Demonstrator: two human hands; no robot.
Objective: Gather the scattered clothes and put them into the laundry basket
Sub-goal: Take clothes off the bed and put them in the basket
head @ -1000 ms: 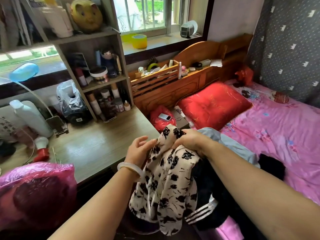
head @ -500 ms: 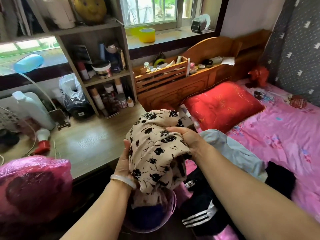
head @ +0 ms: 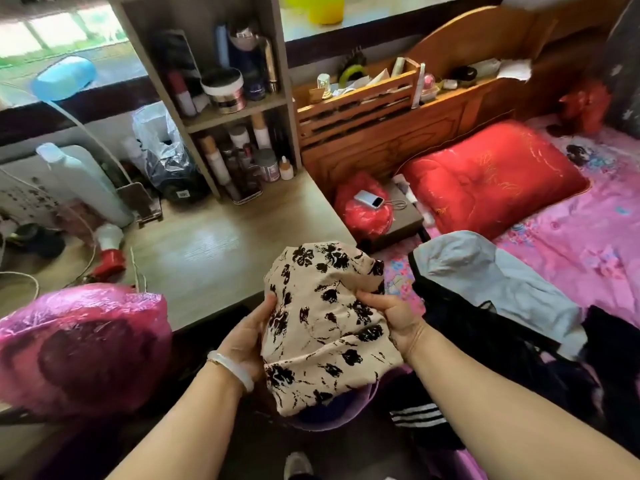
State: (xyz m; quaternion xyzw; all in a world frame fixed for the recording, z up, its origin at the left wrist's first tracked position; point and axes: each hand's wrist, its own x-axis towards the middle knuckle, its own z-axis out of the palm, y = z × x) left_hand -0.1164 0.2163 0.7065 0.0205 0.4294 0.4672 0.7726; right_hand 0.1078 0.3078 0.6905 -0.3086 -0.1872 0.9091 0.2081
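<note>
A cream garment with black flower print (head: 322, 327) is bunched between both hands. My left hand (head: 247, 337), with a pale bangle at the wrist, grips its left side; my right hand (head: 391, 315) grips its right side. Its lower end hangs into a purple laundry basket (head: 362, 403), mostly hidden beneath it. To the right on the pink bed lie a grey garment (head: 495, 278) and black clothes with white stripes (head: 419, 415).
A wooden desk (head: 207, 258) with a cosmetics shelf (head: 239, 109) stands ahead-left. A pink plastic bag (head: 79, 341) sits at the desk's near-left corner. A red pillow (head: 491, 174) and red bag with a phone (head: 363, 206) lie by the headboard.
The view has tilted downward. Both hands have lowered the flower-print garment toward the purple basket, and its lower end now reaches the basket's opening.
</note>
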